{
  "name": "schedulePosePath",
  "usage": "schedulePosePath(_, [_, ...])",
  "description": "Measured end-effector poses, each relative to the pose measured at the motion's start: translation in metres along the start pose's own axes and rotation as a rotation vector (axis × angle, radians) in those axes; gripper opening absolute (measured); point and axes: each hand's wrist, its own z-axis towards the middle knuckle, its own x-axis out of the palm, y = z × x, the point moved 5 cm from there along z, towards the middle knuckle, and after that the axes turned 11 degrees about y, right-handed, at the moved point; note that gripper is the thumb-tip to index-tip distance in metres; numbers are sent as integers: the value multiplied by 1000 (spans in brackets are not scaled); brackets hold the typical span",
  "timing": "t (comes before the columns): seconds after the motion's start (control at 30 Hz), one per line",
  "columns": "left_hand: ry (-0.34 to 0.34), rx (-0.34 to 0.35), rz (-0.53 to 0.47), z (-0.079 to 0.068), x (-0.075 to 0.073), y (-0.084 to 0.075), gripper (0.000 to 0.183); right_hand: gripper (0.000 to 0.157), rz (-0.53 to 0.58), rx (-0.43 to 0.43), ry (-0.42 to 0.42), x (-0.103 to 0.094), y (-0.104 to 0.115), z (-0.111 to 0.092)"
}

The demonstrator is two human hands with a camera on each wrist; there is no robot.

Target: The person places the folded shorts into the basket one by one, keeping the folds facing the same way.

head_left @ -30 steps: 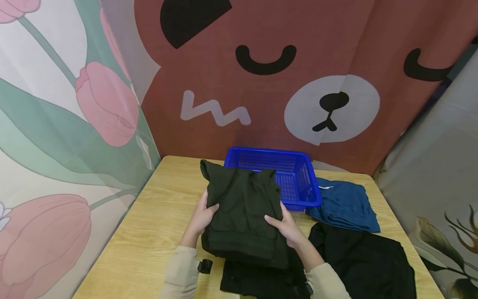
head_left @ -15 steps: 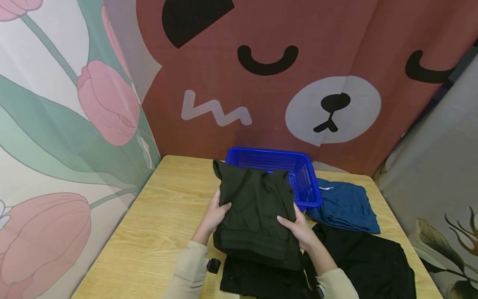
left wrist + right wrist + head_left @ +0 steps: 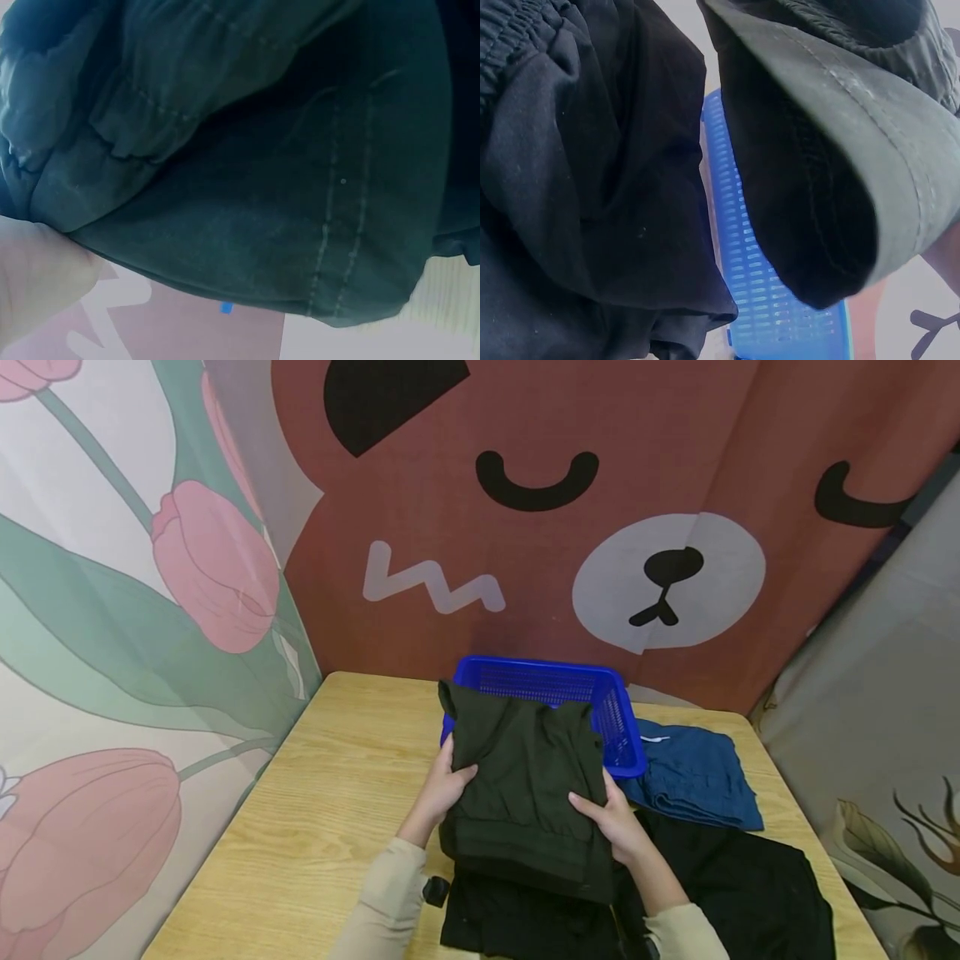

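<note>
A folded pair of dark green pants (image 3: 525, 777) is held up between both hands, tilted, with its far edge overlapping the basket in the head view. My left hand (image 3: 442, 787) grips the left side, thumb on top and the other fingers hidden beneath. On the opposite side my right hand (image 3: 617, 818) holds it the same way. Stitched hems (image 3: 349, 202) show close up in the left wrist view. Black folded clothing (image 3: 528, 914) lies on the table below the green pants. Behind them stands a blue plastic basket (image 3: 618, 727), its inside partly covered by the pants.
To the right of the basket lies a folded blue garment (image 3: 693, 777) with a white drawstring. Another black garment (image 3: 742, 885) is spread at the right front, by my right forearm. A curtain with a bear print (image 3: 420, 643) hangs behind the wooden table (image 3: 322, 827).
Both hands have moved to the right with the green pants, which now sit more in front of the basket. The clothing on the table and the basket stay where they were.
</note>
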Motion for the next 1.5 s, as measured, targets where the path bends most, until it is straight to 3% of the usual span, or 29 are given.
schedulePosePath(0.57, [41, -25, -40, 14, 6, 5, 72, 72, -54, -29, -46, -15, 3, -1])
schedulePosePath(1.1, [36, -53, -63, 28, 8, 7, 70, 73, -38, -68, -12, -24, 3, 6])
schedulePosePath(1.33, [17, -60, -71, 46, 3, 35, 74, 75, -54, -54, -35, -29, 4, 10])
schedulePosePath(1.5, [4, -65, -58, 53, 3, 36, 73, 74, -59, -34, -47, -32, 5, 14])
